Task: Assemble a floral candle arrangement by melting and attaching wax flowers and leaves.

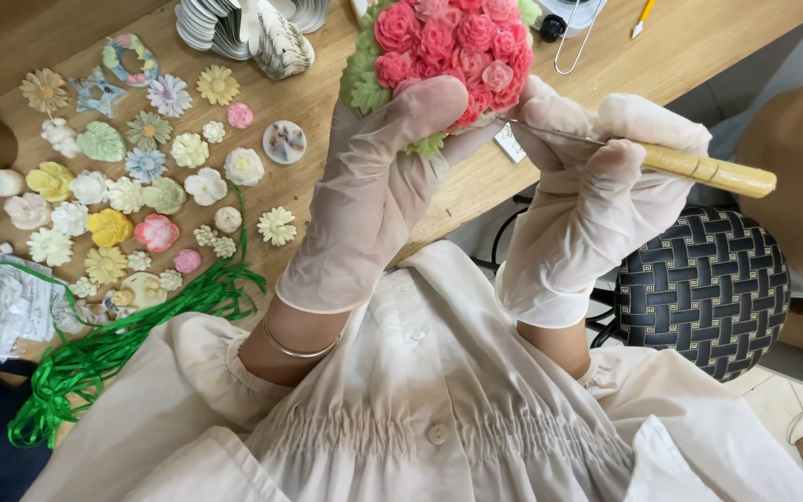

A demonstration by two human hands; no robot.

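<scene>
Closest to me, my cream sleeves frame both gloved hands, raised over the near edge of the surface (262, 200). My left hand (378, 177) is curled round the bouquet (448, 46), a dome of pink roses with green leaves at its rim, thumb over the front and fingers beneath, so I judge it is cupped this way to keep the dome steady and turned toward me. My right hand (597, 186) is closed in a pen-like pinch on the tool (662, 160), a thin metal point on a pale wooden handle; the point reaches left to the bouquet's lower edge, touching or nearly so, which I cannot settle. The handle sticks out to the right, above a woven stool (704, 288). Further left, green ribbon (132, 325) trails off the surface edge, near a spread of small moulded flowers (155, 232) in white, yellow, pink and pale green, laid flat and apart, probably so each can be picked singly. Beyond them sits a stack of scalloped white pieces (253, 28).
</scene>
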